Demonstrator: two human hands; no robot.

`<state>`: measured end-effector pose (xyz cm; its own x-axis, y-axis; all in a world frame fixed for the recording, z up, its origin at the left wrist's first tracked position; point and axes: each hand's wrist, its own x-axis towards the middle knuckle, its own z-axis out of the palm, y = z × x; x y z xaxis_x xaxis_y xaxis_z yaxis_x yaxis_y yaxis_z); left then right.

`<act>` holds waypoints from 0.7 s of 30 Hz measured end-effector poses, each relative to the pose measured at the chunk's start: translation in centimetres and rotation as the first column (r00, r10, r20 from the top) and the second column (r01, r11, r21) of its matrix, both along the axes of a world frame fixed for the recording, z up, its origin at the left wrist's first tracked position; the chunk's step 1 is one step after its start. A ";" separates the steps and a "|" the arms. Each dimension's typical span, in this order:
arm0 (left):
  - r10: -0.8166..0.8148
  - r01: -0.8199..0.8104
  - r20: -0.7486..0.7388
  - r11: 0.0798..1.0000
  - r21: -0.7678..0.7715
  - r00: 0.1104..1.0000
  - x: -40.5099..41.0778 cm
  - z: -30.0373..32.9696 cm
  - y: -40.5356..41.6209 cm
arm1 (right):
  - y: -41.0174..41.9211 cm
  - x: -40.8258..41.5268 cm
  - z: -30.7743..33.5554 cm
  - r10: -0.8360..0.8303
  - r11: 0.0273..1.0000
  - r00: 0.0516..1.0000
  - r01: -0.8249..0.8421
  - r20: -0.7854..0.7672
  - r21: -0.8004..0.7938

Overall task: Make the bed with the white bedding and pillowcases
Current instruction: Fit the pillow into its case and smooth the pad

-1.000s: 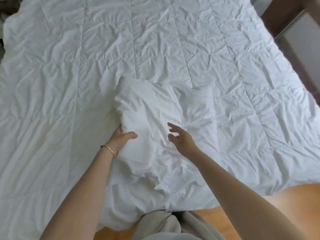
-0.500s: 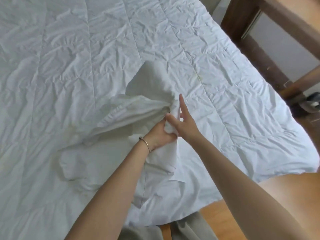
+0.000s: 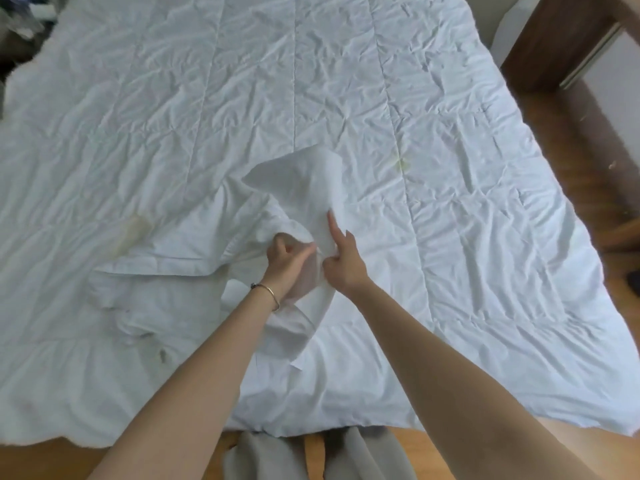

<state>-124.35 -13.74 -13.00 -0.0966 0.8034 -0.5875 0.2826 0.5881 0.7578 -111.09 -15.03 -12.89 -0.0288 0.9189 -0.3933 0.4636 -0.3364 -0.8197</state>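
Head view: a person is standing at the edge of a bed and reaching both bare arms forward over it.
Quilt: a wrinkled white quilt (image 3: 415,150), stitched in squares, is covering the whole mattress, with a few faint yellowish marks showing on it.
Pillowcase: a limp white pillowcase (image 3: 298,181) is lying bunched in the middle of the quilt, one corner standing up in a peak and the rest trailing flat toward the left and down toward the person.
Left hand: the left hand (image 3: 285,252), with a thin bracelet (image 3: 268,292) at the wrist, is gripping a gathered fold of the pillowcase, fingers curled around the cloth.
Right hand: the right hand (image 3: 343,261) is pinching the same fabric just beside the left hand, thumb pressing in, while the index finger is pointing straight up along the cloth.
Handling: the pillowcase is looking light, thin and very soft, so it is likely to sag and collapse wherever it is not held; taking it by the hem or open edge, hands apart, should be giving the most control.
Surroundings: a wooden floor (image 3: 571,174) and a dark wooden frame (image 3: 554,39) are showing at the right.
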 end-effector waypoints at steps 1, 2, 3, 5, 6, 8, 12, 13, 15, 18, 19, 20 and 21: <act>0.011 -0.011 -0.043 1.000 -0.008 0.999 -0.3 0.1 0.2 | 0.3 -0.2 0.0 0.022 1.000 0.999 -0.022 -0.044 0.010; 0.041 -0.042 -0.043 0.999 -0.003 0.998 -0.6 0.2 0.4 | 0.5 -0.3 0.2 0.060 0.998 0.995 -0.058 -0.082 0.019; 0.095 -0.096 0.025 0.995 0.014 0.995 -0.9 0.2 0.7 | 0.7 -0.5 0.1 0.100 0.995 0.988 -0.097 -0.120 0.031; 0.209 -0.218 0.178 0.975 0.036 0.962 -1.4 0.3 1.1 | 0.9 -0.9 0.2 0.116 0.993 0.974 -0.111 -0.194 0.040; 0.246 -0.260 0.185 0.964 0.056 0.952 -1.7 0.4 1.3 | 0.9 -1.1 0.5 0.085 0.996 0.970 -0.083 -0.228 0.019; 0.238 -0.248 0.101 0.963 0.105 0.966 -2.7 0.3 1.7 | 1.2 -2.4 1.1 -0.024 1.000 0.964 0.025 -0.265 0.002; -0.011 0.042 -0.176 0.983 0.177 0.984 -7.4 -0.3 2.5 | 2.2 -6.5 1.8 -0.045 0.998 0.999 0.045 0.007 0.045; -0.034 0.082 -0.232 0.976 0.200 0.972 -9.8 -0.2 2.9 | 2.4 -7.5 1.5 -0.028 0.998 0.998 0.025 0.052 0.064; 0.017 0.072 -0.351 0.968 0.239 0.936 -16.2 0.4 4.2 | 2.7 -9.6 1.2 -0.038 0.998 0.998 0.035 0.050 0.061; 0.248 -0.159 -0.657 0.968 0.194 0.712 -28.3 1.9 7.2 | 3.0 -13.1 0.2 0.016 0.992 0.998 -0.023 0.061 0.124; 0.284 -0.285 -0.750 0.949 0.132 0.598 -31.2 2.4 7.6 | 3.1 -13.9 -0.5 0.029 0.990 0.998 -0.037 0.063 0.140; 0.318 -0.388 -0.789 0.915 0.110 0.526 -32.6 2.6 7.8 | 3.2 -14.6 -1.0 0.023 0.988 0.998 -0.033 0.064 0.148; 0.355 -0.396 -0.782 0.906 0.151 0.513 -32.6 2.4 8.0 | 3.2 -14.9 -1.5 -0.006 0.989 0.998 -0.003 0.058 0.149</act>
<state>-156.98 -5.76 -10.55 -0.8152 0.5571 -0.1582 0.4893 0.8087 0.3264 -126.04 -11.81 -14.36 -0.0086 0.9674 -0.2531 0.5112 -0.2133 -0.8326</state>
